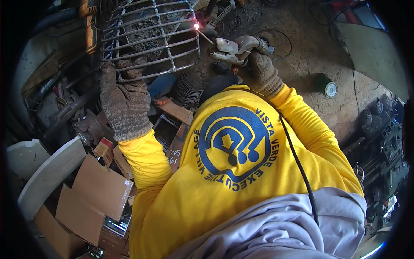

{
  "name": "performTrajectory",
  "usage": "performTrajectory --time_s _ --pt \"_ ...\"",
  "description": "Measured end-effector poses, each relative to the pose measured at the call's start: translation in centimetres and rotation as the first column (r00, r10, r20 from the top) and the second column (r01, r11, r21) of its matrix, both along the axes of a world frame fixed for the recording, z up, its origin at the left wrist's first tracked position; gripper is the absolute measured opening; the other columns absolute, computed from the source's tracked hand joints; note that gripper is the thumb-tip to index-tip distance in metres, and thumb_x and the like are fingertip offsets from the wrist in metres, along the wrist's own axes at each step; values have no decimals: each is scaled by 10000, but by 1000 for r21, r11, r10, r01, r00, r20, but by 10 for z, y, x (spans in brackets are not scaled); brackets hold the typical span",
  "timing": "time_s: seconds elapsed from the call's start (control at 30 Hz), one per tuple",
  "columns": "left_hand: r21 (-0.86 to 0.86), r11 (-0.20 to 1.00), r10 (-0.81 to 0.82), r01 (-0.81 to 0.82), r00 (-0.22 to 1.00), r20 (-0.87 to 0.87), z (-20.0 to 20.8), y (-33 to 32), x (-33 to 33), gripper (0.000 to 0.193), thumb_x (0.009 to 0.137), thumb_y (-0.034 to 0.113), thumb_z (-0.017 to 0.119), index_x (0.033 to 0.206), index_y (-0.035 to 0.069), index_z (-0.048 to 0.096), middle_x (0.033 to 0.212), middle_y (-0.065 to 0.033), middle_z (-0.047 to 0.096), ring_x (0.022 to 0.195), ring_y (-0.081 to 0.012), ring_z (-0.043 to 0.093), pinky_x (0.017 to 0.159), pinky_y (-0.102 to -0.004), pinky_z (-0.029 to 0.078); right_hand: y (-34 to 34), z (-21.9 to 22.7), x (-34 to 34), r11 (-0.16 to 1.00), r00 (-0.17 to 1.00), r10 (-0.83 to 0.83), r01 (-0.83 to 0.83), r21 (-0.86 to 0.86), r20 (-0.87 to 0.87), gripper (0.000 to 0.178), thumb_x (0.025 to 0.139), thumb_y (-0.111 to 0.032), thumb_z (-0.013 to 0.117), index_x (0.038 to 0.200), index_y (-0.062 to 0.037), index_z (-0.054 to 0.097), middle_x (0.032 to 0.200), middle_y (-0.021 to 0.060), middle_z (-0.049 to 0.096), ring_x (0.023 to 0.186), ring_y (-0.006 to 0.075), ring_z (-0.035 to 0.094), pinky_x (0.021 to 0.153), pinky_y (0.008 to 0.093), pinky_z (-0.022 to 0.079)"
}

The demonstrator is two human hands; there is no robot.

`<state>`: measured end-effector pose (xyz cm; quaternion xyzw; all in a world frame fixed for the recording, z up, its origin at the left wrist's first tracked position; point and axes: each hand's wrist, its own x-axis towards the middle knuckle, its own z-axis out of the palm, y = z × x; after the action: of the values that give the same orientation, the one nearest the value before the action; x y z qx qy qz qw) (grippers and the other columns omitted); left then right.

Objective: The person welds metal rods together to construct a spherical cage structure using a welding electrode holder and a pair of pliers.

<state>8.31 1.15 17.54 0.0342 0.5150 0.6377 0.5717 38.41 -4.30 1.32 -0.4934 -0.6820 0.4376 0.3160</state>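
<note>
A curved grille of welded metal bars (173, 69) lies at the top, left of centre. My left hand (125, 101), in a knitted brown-grey work glove, is closed round its near left corner. My right hand (261, 74), gloved alike, grips a welding electrode holder (227, 46) to the right of the grille. From its jaws a thin welding rod (206, 36) reaches up and left. Its tip meets the grille's right edge, where a bright pinkish-white arc (196, 26) glows. Part of my left fingers is hidden behind the bars.
An orange-and-black power tool (91, 32) is left of the grille. Below it lie metal scrap, a curved pale panel (54, 179) and open cardboard boxes (101, 185). A coiled spring (189, 90) stands near my body. To the right are a green can (326, 85) and a cable (288, 43).
</note>
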Motion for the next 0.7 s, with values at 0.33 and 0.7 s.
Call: performTrajectory --time_s 0.33,0.7 --pt "141 979 -173 150 971 167 -6 -5 -17 246 984 166 542 1135 -25 576 1068 -118 653 871 -199 654 738 -280 586 0 11 -5 993 989 -76 86 75 -127 370 776 -183 764 1082 -101 572 966 126 653 893 333 633 793 428 488" --pt "232 926 -368 299 857 361 -12 -9 -25 223 990 131 532 1135 -29 589 1079 -155 667 913 -220 678 784 -312 603 1 9 -2 953 997 -74 80 293 -34 368 763 -25 723 1068 -20 516 1012 127 603 915 234 631 774 342 509"
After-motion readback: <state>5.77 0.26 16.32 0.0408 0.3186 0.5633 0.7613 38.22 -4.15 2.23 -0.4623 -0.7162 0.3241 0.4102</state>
